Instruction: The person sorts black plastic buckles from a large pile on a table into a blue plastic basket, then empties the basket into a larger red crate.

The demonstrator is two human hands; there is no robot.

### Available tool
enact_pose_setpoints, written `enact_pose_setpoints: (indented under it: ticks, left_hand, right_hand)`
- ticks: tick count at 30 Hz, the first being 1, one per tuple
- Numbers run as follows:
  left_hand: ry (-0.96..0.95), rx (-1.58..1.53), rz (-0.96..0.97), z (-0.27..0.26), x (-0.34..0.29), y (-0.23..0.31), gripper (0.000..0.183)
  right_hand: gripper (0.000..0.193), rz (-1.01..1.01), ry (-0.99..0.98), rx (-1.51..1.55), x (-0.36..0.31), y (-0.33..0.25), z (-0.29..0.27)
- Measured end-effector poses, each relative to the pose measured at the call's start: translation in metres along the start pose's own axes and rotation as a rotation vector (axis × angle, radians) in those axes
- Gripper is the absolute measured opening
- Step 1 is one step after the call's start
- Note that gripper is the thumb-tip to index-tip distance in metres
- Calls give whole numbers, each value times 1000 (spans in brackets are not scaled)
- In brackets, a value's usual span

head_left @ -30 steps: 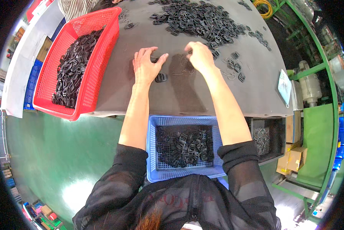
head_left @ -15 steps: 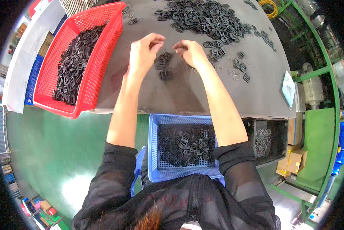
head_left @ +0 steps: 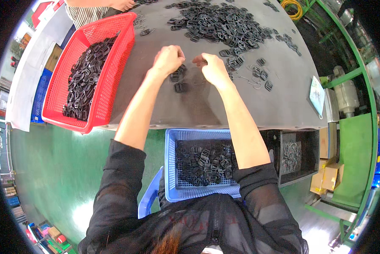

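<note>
My left hand (head_left: 168,59) hovers over the grey worktable with its fingers bent inward. If anything is in them, it is too small to make out. Facing it across a narrow gap is my right hand (head_left: 211,68), thumb and fingertips drawn together; what they hold, if anything, cannot be made out. Just under my left hand lie a few black plastic buckles (head_left: 180,87), partly covered by it. Beyond both hands spreads a large heap of black buckles (head_left: 217,23). More buckles with thin wire-like pieces (head_left: 257,76) are scattered right of my right hand.
A red basket (head_left: 103,91) of buckles stands on the table's left. Against the near edge sits a blue basket (head_left: 169,169) with more buckles, beside a black crate (head_left: 310,154). Another person's hand (head_left: 123,4) shows at the far left. A light-blue mask-like item (head_left: 317,97) lies right.
My left hand has moved slightly right and down, its fingers more curled. My right hand has shifted slightly. Another person's arm and hand have appeared at the far left.
</note>
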State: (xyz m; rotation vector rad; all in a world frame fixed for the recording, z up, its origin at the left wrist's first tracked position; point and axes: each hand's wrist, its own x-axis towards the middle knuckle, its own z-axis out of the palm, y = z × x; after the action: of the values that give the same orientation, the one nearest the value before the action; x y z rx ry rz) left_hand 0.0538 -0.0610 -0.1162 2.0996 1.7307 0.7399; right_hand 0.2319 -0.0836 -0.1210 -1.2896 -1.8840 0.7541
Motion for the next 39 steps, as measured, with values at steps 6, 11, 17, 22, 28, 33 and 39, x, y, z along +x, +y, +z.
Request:
enact_pose_setpoints:
  ticks: [6,11,17,22,28,33,39]
  left_hand:
    - [85,76,-15,-38,0,-2,20]
    - [187,-189,-225,-36,-9,-44,18]
    - [219,-155,-36,-6,-32,-18,19]
    - [229,-133,207,50,-29,46,25]
    - [218,126,223,69,-33,67,18]
    - [322,-110,146,26,-28,17,25]
    - [57,-822,-248,-5,-39,29,27]
  right_hand:
    - [18,-70,-59,-139,16,-3,26]
    - [27,-310,-198,-357,3,-30,58]
    - [21,-311,-476,-334,-92,-50,7]
    - [20,-209,-481,-110,-116,-41,-49]
    - [24,81,155,-447,-32,35,-62]
    - [26,33,-5,-352,-9,31,-51]
    - [31,351,-207,153,-19,59,-91]
